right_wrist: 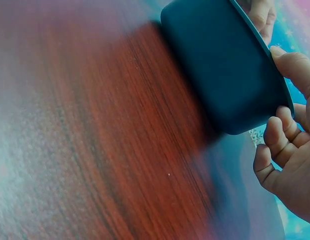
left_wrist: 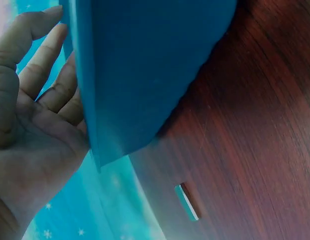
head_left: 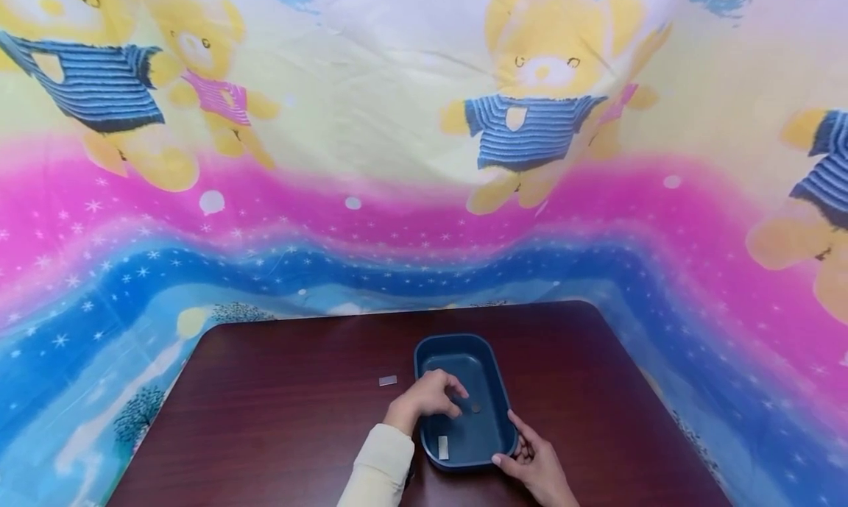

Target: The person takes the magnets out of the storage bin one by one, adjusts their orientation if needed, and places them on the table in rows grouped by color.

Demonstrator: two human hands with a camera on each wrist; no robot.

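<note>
A deep, dark blue rectangular box [head_left: 490, 374] with rounded corners stands on the table. My left hand [head_left: 430, 396] reaches in over its left wall, thumb and fingers bent and apart, with nothing visible between them. At the near right corner, my right hand [head_left: 538, 463] grips the rim between thumb and fingers; the right wrist view shows the box wall [right_wrist: 229, 65] beside that thumb. On the box floor lie a small silver rectangular piece [head_left: 443, 447], near the front left, and a tiny brownish round thing [head_left: 475, 408] close to the left fingertips.
Another small silver rectangular piece [head_left: 388, 380] lies on the table left of the box, seen also as a thin bar [left_wrist: 187, 202] in the left wrist view. The dark red-brown wooden table [head_left: 278, 419] has rounded far corners. A printed bear cloth [head_left: 384, 124] hangs behind and around it.
</note>
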